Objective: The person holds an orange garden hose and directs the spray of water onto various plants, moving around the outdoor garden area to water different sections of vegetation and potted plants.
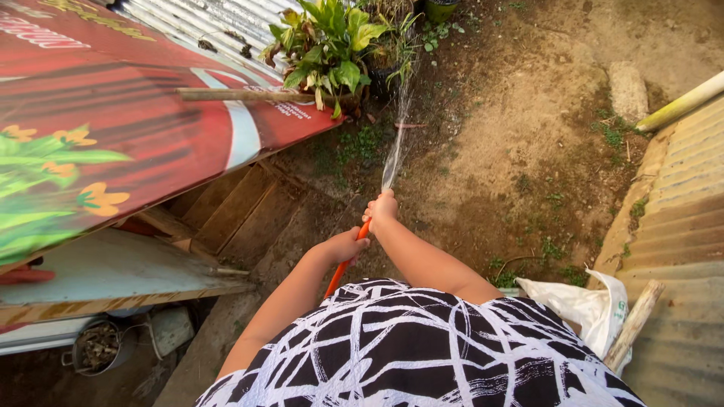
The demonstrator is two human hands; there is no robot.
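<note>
Gripping the thin orange rubber hose (343, 267), right hand (382, 209) pinches its tip, left hand (345, 245) closed behind; keep the water jet (395, 143) aimed ahead at the leafy green potted plant (326, 47).

There is one view only, from a camera on the person's head, tipped steeply down and forward over the black-and-white patterned dress (422, 347). It sits close above the forearms, and past them it faces bare brown dirt ground (528, 136) with the leafy green potted plant (328, 45) at the far top edge. The slanted red painted panel (113, 128) fills its left side, the corrugated metal sheet (682, 226) its right.
</note>
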